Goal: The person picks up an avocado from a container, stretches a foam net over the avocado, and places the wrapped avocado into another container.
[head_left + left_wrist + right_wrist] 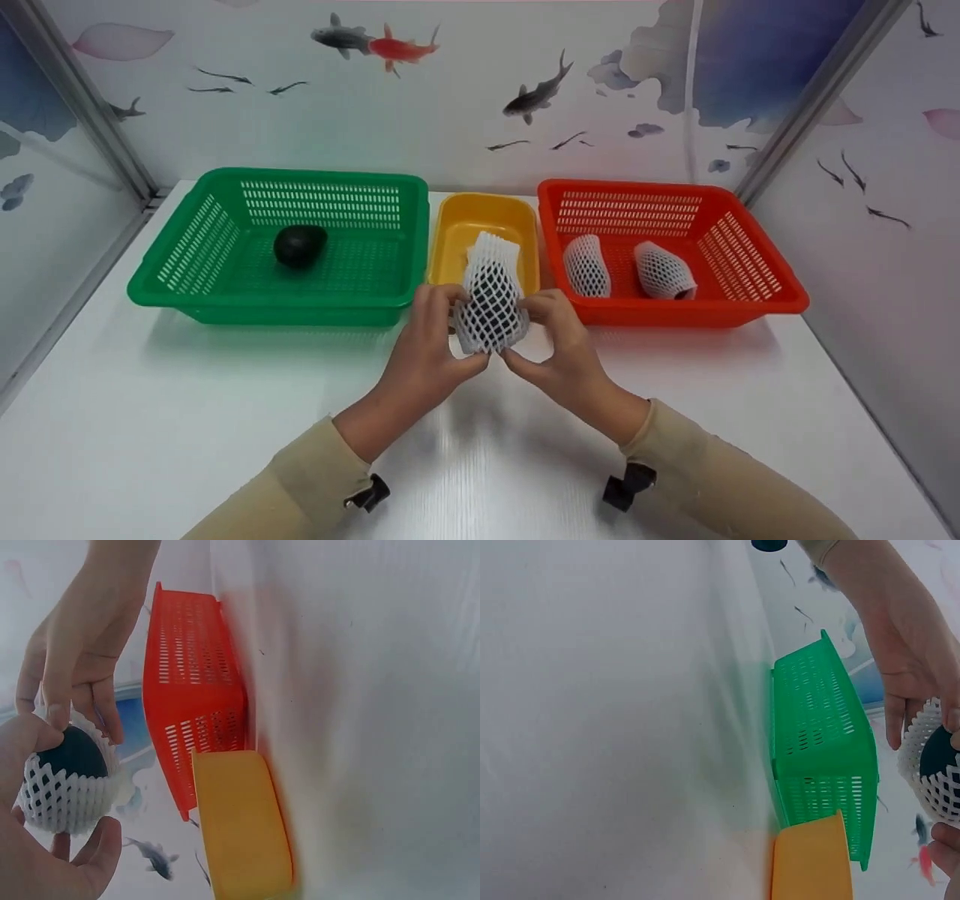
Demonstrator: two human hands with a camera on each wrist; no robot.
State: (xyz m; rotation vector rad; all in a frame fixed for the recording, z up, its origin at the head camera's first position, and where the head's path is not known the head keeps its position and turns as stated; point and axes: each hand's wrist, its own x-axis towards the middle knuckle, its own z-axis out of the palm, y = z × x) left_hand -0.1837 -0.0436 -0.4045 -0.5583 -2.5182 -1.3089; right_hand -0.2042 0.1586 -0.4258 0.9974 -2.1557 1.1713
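Observation:
A dark avocado point(79, 754) sits inside a white foam net sleeve point(491, 300), held up over the table between both hands. My left hand point(424, 356) grips the sleeve's left side, thumb at its near lower end. On the other side my right hand point(570, 356) grips it likewise, thumb tip close to the left one. In the left wrist view the sleeve's mouth is open around the avocado's bare end, with thumbs at the opening. The sleeve's narrow far end overlaps the yellow bin point(487, 206) in the head view.
At the left stands a green basket point(277, 311) with a bare dark avocado point(300, 246) in it. A red basket point(690, 315) at the right holds two net-sleeved fruits, one on the left point(587, 266) and another point(664, 271) beside it. Behind them rises a fish-patterned wall point(465, 112).

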